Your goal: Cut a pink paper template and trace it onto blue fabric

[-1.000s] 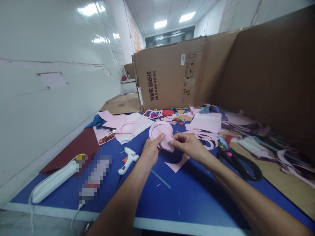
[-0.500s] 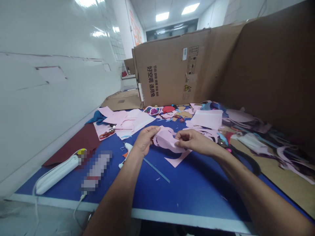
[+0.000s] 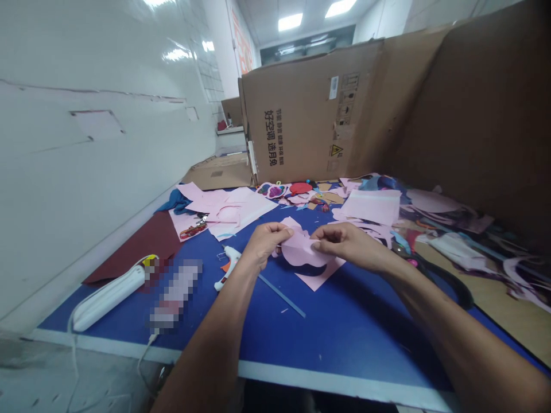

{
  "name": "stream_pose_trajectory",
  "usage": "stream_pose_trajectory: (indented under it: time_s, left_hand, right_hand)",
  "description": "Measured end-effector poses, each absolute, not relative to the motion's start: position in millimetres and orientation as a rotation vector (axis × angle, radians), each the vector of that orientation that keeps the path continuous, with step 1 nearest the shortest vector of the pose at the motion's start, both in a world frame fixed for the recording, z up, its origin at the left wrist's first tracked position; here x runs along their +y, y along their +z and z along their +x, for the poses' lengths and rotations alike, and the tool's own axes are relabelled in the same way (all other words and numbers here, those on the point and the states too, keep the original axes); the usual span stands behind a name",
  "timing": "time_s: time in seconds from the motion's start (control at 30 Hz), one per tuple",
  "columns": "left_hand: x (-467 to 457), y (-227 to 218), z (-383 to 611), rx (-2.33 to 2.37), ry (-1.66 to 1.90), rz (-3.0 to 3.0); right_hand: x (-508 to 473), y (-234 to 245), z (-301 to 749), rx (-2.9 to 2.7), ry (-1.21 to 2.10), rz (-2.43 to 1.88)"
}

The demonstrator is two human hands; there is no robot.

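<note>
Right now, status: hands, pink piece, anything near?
Left hand and right hand pinching pink piece from either side. Held over blue tabletop. Pink scrap beneath; glue gun off left.

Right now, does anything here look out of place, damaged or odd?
A pixelated patch left of the glue gun hides whatever lies there, which looks odd. Pink scraps lie jumbled at right, looking untidy. The pink piece between left hand and right hand shows no clear tear.
</note>
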State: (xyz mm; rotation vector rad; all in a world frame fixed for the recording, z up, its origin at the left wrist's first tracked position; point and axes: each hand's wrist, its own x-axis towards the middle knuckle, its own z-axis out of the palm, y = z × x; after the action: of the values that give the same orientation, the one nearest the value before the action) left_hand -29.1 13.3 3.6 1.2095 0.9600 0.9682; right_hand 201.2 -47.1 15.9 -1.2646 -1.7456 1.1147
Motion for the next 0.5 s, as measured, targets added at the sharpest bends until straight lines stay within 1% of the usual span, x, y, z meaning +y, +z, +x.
stream_pose_trajectory:
  time_s: [0.3, 0.5]
  left_hand:
    - [16.6, 2.4, -28.5, 0.976, 1.007, 1.094]
    - [18.0, 1.8, -30.0, 1.013, 0.972, 1.06]
  right_hand:
    - [-43.9, 11.6, 194.3, -1.446, 1.286, -1.317]
    - [-40.3, 5.6, 196.9, -1.424, 1.325, -1.343]
